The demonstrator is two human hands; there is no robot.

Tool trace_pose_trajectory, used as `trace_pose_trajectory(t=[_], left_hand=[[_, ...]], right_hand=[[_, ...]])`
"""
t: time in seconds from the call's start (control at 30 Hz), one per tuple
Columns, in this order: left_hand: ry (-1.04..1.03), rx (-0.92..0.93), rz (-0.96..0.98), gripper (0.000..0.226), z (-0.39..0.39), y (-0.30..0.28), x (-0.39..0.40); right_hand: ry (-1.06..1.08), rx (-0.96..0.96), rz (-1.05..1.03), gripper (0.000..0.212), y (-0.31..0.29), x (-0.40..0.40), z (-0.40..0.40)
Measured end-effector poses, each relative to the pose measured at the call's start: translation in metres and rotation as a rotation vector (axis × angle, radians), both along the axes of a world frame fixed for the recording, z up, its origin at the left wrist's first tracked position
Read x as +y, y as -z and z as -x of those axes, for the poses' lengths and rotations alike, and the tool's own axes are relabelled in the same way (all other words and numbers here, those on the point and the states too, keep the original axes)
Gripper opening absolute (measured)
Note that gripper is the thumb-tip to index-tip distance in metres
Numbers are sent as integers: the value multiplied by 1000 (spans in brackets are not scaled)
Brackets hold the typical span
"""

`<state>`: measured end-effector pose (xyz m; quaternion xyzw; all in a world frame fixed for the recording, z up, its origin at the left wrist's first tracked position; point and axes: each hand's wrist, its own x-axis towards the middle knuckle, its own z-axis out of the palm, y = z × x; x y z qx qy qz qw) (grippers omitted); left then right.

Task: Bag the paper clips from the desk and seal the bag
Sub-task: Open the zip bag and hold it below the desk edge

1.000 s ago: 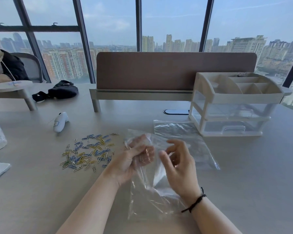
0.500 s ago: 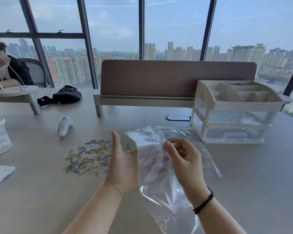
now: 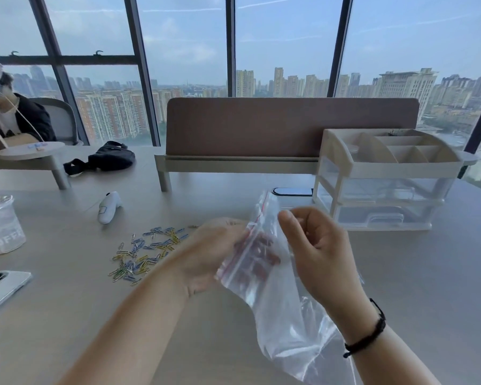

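Observation:
A clear zip bag [image 3: 278, 307] with a red seal line hangs in the air in front of me, held by both hands at its mouth. My left hand [image 3: 208, 254] grips the bag's left edge, its fingers showing through the plastic. My right hand [image 3: 317, 251] pinches the top right edge near the seal. A pile of several blue, yellow and silver paper clips [image 3: 145, 251] lies on the desk [image 3: 67, 315], to the left of my left hand.
A white desk organiser with clear drawers [image 3: 383, 184] stands at the right. A white handheld device [image 3: 109, 208], a plastic cup [image 3: 0, 223], a phone [image 3: 3, 287] and a black bag [image 3: 106, 158] lie at the left. A person sits at the far left.
Both hands have lifted the bag and turned its mouth upward. My left hand, flat beside the bag half a second ago, now grips its edge.

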<state>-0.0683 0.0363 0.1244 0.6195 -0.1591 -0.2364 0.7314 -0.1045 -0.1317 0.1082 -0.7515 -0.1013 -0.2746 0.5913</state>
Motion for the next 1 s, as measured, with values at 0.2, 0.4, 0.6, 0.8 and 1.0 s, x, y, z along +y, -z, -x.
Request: trace_pose_trajectory(t=[0.2,0.4,0.6,0.8,1.0], left_hand=[[-88,-486,-444,27,26,-39,-11],[-162,-628,-585,20,46,-65,-7],[-356,-706,-755,29,57,-80,24],[-390,-651,-661,35,86,-105,47],[-275,-723,-639,35,115,-118,36]], right_hand=[[97,41,360,52,-48,12,32],[120,13,407,47,-69,11,49],[96,57,534,19,-83,-3,74],[176,133,716,21,-108,-21,108],[331,-58,818,12,-132,-26,129]])
